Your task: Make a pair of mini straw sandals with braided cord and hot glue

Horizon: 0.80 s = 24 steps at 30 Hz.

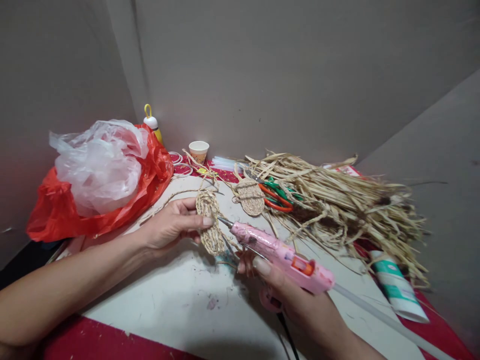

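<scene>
My left hand [179, 220] pinches a small oval braided straw sole [210, 235] between thumb and fingers, raised above the white board. Wrapped round a pink hot glue gun [270, 245] is my right hand [277, 280]. The gun's metal nozzle points left and meets, or nearly meets, the sole's right edge. A long clear glue stick [378, 312] sticks out of its back end, and a black cord hangs below the grip. Beyond the nozzle, a second braided straw sole [250, 199] lies on the board, beside scissors with orange handles [276, 200] and green-handled ones [279, 186].
Dry straw [337, 200] is heaped at the right, near a green-and-white roll [399, 287]. Red and clear plastic bags [101, 175] fill the left. A paper cup [198, 151], glue sticks [227, 163] and a yellow-and-white bottle [152, 123] stand or lie at the back, before grey walls.
</scene>
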Tool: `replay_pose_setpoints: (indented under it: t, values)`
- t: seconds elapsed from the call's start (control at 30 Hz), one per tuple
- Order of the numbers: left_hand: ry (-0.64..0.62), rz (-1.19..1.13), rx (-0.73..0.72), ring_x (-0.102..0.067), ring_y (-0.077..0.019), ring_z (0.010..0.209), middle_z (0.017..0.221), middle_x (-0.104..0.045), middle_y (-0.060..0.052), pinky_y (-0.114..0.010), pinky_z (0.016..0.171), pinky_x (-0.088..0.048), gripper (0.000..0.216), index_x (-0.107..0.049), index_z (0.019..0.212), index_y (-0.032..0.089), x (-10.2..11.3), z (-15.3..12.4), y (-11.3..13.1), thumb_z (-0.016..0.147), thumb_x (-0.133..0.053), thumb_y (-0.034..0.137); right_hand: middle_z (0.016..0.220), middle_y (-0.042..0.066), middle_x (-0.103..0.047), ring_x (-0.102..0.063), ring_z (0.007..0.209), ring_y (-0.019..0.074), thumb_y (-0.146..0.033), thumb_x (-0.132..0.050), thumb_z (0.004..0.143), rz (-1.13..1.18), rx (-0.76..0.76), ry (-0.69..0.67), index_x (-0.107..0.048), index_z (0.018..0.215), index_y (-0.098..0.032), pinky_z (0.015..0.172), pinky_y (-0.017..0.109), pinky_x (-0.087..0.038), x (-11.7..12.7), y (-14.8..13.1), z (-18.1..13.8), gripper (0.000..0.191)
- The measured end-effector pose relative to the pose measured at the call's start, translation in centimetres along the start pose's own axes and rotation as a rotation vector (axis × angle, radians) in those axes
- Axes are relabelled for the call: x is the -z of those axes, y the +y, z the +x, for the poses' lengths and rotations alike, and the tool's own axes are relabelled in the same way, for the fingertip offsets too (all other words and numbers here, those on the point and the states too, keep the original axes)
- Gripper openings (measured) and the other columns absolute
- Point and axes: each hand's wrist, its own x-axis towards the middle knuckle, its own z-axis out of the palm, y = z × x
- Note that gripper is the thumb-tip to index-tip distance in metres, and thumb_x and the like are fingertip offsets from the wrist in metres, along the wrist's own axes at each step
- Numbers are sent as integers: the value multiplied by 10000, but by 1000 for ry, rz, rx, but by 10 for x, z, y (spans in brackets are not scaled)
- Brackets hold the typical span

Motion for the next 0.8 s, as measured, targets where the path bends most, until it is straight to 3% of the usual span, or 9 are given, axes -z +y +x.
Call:
replay_pose_setpoints:
  t: [0.13,0.37,0.63,0.8]
  values:
    - [5,-3,5,-585,-83,564,725,-686,-3,-186,512,-441,300,-718,949,145,0,0,0,672,-817,205,794,14,-627,-317,474,90,-563,-695,773,3,14,-6,-665,1111,-229,426,235,-224,0,1,0,476]
    - [-5,-9,2,-582,-82,561,717,-678,4,-190,507,-439,261,-707,905,148,0,0,0,675,-814,207,744,23,-613,-330,470,87,-585,-659,794,-69,26,-27,-670,808,-194,443,250,-241,1,-2,0,391]
    - [-12,-11,-1,-576,-74,557,708,-668,14,-184,510,-441,248,-700,907,147,0,0,0,686,-804,194,699,6,-584,-313,475,91,-575,-678,778,-34,20,9,-675,897,-198,442,249,-218,-1,-3,-1,395]
    - [-2,-9,-7,-569,-73,557,708,-668,15,-184,510,-426,258,-699,908,145,0,0,0,677,-807,189,604,-8,-536,-334,465,104,-594,-669,778,-74,16,2,-674,794,-195,436,253,-245,1,-3,-2,400]
